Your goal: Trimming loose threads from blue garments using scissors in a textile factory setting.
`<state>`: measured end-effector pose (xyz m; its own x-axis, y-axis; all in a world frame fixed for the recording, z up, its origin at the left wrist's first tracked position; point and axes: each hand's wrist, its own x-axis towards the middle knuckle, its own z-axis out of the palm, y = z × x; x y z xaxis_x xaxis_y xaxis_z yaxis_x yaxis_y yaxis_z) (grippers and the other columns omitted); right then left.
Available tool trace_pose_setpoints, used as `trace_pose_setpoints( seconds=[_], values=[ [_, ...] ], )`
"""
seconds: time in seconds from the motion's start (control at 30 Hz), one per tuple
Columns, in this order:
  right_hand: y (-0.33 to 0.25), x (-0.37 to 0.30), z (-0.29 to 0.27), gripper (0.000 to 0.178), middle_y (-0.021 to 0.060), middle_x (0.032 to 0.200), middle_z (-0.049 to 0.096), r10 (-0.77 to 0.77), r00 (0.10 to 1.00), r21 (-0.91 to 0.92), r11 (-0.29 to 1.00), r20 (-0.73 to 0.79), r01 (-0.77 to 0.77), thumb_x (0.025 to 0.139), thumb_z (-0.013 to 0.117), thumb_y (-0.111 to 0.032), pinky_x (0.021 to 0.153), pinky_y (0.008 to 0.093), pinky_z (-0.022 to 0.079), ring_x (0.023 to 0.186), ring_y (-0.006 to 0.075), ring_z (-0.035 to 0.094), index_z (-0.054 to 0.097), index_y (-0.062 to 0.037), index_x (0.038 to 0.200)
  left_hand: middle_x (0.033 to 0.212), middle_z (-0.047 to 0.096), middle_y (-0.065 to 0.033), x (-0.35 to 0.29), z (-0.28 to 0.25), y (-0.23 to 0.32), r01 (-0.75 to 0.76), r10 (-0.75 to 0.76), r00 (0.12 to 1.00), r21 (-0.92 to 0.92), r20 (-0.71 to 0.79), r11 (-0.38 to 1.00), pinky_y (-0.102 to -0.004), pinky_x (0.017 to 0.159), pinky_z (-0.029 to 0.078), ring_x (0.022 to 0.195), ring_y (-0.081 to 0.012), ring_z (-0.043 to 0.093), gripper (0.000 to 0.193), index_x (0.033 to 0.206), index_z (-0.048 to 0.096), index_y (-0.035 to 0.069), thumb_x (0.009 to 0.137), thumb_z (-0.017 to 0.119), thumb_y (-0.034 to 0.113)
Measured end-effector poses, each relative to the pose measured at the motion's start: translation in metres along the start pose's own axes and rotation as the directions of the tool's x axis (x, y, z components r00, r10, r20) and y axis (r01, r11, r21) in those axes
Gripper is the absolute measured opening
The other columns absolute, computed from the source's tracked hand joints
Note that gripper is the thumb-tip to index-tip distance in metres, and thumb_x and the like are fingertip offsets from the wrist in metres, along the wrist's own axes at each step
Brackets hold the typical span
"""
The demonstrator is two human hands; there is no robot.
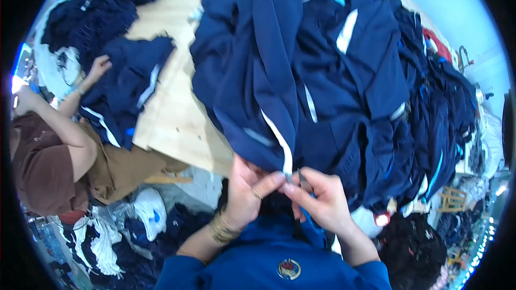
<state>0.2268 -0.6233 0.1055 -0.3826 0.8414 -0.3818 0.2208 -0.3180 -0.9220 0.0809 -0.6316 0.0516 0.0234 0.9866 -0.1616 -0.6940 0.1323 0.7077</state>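
A navy garment with a narrow white stripe hangs over the near edge of the table toward me. My left hand is closed on its lower edge, thumb and finger pinching the end of the stripe. Close beside it, my right hand is closed around small metal thread snips, partly hidden by the fingers. The fingertips of both hands nearly meet at the stripe's end. Something blue shows below my right hand.
A pale wooden table bears a large heap of navy garments to the right. At the left sits another person in brown, one hand by a navy piece. Cloth piles and a wooden stool stand around.
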Motion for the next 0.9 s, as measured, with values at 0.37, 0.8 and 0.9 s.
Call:
trace_pose_setpoints(
  seconds=[0.37,0.8,0.9],
  values=[
    [0.006,-0.002,-0.006,0.019,0.0019,0.054,0.057,-0.008,1.000,0.080,0.997,0.012,0.007,0.088,0.058,-0.019,0.040,0.0186,0.039,0.045,0.0047,0.052,0.057,-0.0001,0.085,0.115,0.048,-0.0114,0.000,0.001,-0.007,0.008,-0.008,1.000,-0.039,-0.004,0.999,-0.0318,0.087,0.046,0.103,-0.0184,0.052,0.065,0.128,0.027,0.003,0.074,0.062,-0.007],
    [0.005,-0.009,-0.004,0.020,0.0009,0.053,0.055,-0.011,1.000,0.067,0.998,-0.003,0.011,0.089,0.056,-0.020,0.040,0.0191,0.038,0.044,0.0048,0.051,0.056,-0.0009,0.083,0.115,0.049,-0.0112,-0.005,0.006,-0.005,0.025,-0.026,1.000,-0.012,-0.014,1.000,-0.0317,0.088,0.046,0.103,-0.0187,0.053,0.063,0.127,0.028,0.003,0.075,0.061,-0.010],
    [0.010,-0.002,-0.003,0.020,0.0012,0.052,0.054,-0.011,1.000,0.089,0.996,0.009,0.010,0.089,0.055,-0.019,0.039,0.0195,0.037,0.044,0.0045,0.050,0.052,-0.0022,0.079,0.113,0.050,-0.0102,0.001,0.004,-0.008,-0.014,0.013,1.000,-0.025,-0.027,1.000,-0.0314,0.085,0.047,0.102,-0.0186,0.053,0.063,0.126,0.030,0.004,0.073,0.060,-0.012]
  ],
)
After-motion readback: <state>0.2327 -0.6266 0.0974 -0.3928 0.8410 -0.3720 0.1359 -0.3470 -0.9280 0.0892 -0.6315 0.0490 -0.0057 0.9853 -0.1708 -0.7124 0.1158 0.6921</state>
